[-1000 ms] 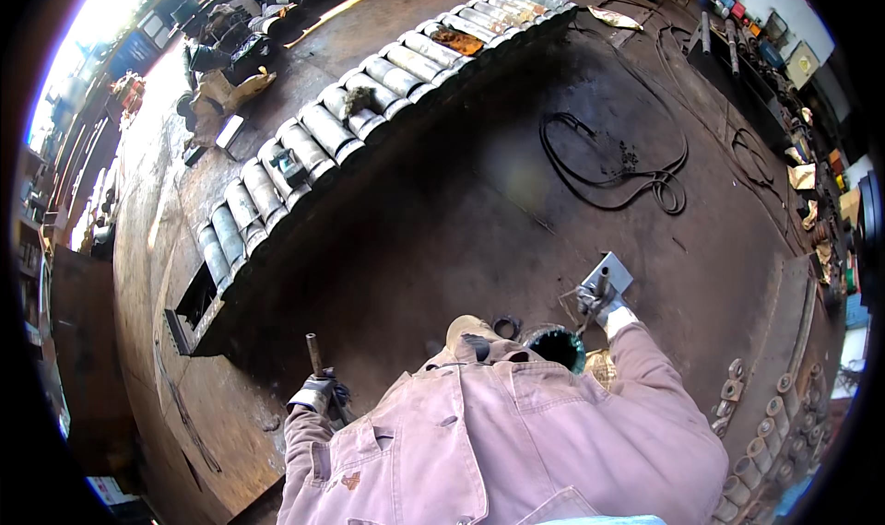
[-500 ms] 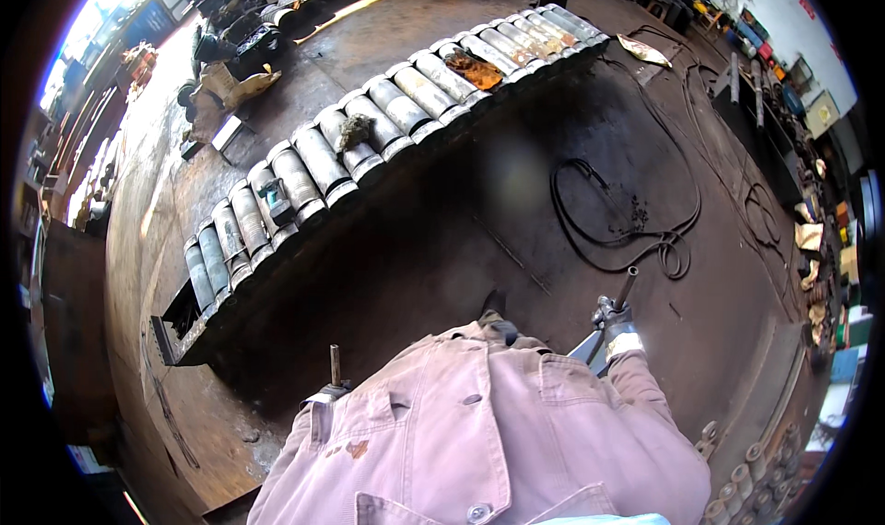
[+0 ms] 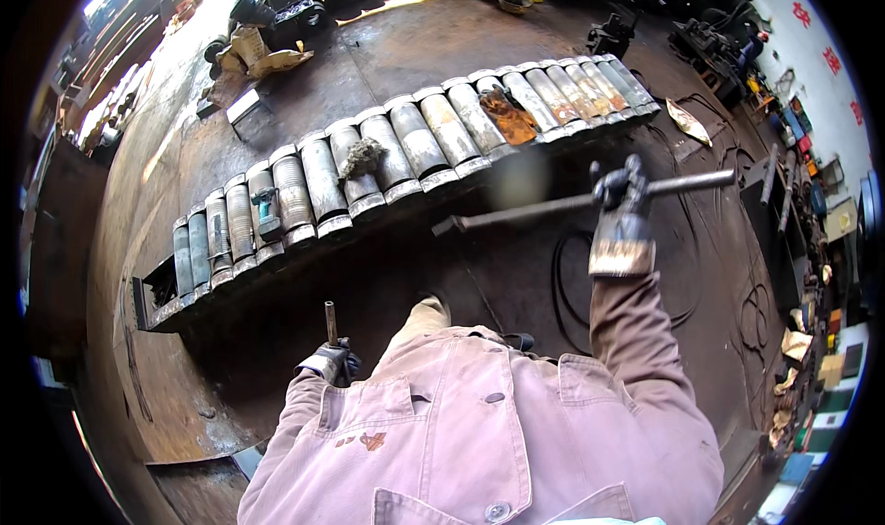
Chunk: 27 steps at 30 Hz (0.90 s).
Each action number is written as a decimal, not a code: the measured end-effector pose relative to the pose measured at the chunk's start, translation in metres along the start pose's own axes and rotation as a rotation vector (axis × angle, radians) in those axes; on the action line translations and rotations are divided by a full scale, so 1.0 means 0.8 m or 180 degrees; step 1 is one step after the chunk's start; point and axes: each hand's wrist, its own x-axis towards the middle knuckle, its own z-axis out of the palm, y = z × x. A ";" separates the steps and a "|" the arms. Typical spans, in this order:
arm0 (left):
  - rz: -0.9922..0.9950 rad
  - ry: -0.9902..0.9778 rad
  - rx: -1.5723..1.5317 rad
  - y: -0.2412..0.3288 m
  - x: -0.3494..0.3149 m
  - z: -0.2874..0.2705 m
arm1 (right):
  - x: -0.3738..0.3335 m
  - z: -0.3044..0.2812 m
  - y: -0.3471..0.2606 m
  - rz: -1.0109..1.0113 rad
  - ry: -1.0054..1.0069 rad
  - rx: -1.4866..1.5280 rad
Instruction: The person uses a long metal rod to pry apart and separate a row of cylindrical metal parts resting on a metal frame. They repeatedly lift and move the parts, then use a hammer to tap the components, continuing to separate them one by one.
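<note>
My right hand (image 3: 621, 202), in a dark glove with a pale cuff, is closed around a long grey metal bar (image 3: 693, 183). The bar lies nearly level across the view, and its left end is bent or headed. Low on the left, my gloved left hand (image 3: 336, 363) grips a metal rod (image 3: 331, 319), whose upper part stands upright above the fist; its lower part is hidden. Ahead runs a slanting row of metal cylinders (image 3: 323, 179) on a low frame. On them rest a teal power tool (image 3: 266, 213), a grey wad of rag (image 3: 362, 158) and an orange-brown cloth (image 3: 509, 117).
Black cable (image 3: 556, 285) loops over the dark floor at the right. Cluttered shelving and bars (image 3: 786, 191) line the right wall. Crumpled brown paper (image 3: 267, 59) lies beyond the row at the left, near a small white-topped stand (image 3: 244, 106).
My right hand has risen forward, and its bar has swung level across the view. My left hand now shows more fully with its rod. The view has shifted, and a leg is stepping forward.
</note>
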 end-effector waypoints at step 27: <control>0.0520 0.0744 -0.1129 0.450 0.163 0.195 | 0.763 -0.233 0.420 0.2999 0.1844 -0.0253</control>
